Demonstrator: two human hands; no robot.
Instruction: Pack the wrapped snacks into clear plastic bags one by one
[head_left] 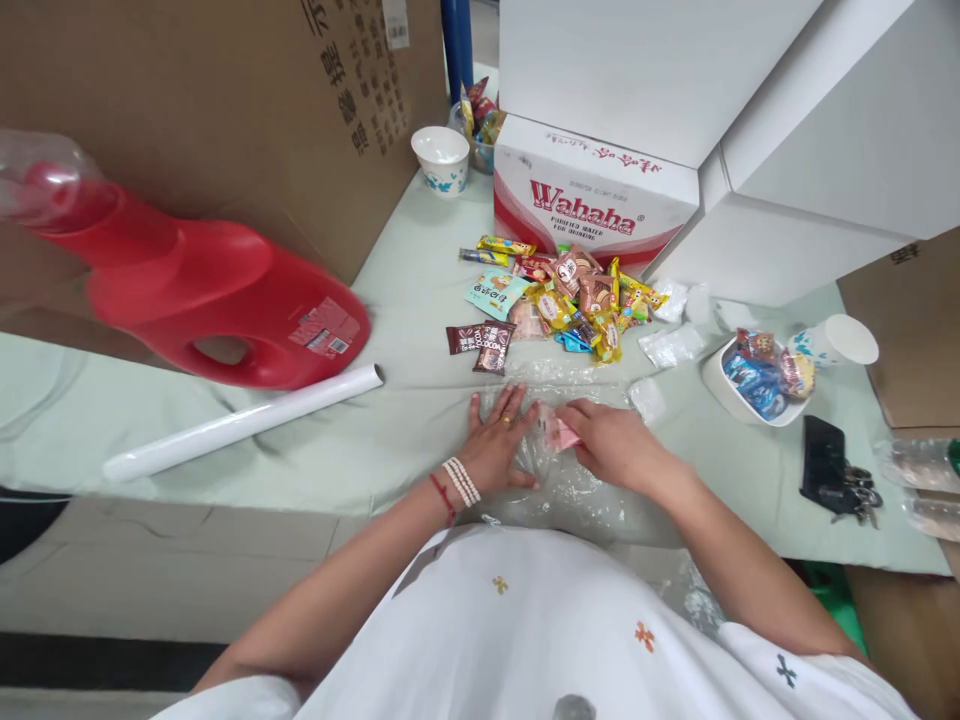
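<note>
My left hand (499, 437) lies flat with its fingers spread on a clear plastic bag (570, 490) at the table's near edge. My right hand (611, 440) rests beside it, fingers pinched on a small pink packet (556, 433) inside or on the bag. A pile of wrapped snacks (570, 300) lies just beyond my hands, with two brown cocoa packets (481, 343) at its left.
A big red detergent jug (217, 295) lies on its side at left, a white paper roll (240, 423) in front of it. A Wahaha carton (592, 195) and white boxes stand behind. At right: a white bowl of candies (754, 385), a paper cup (844, 340), keys (832, 468).
</note>
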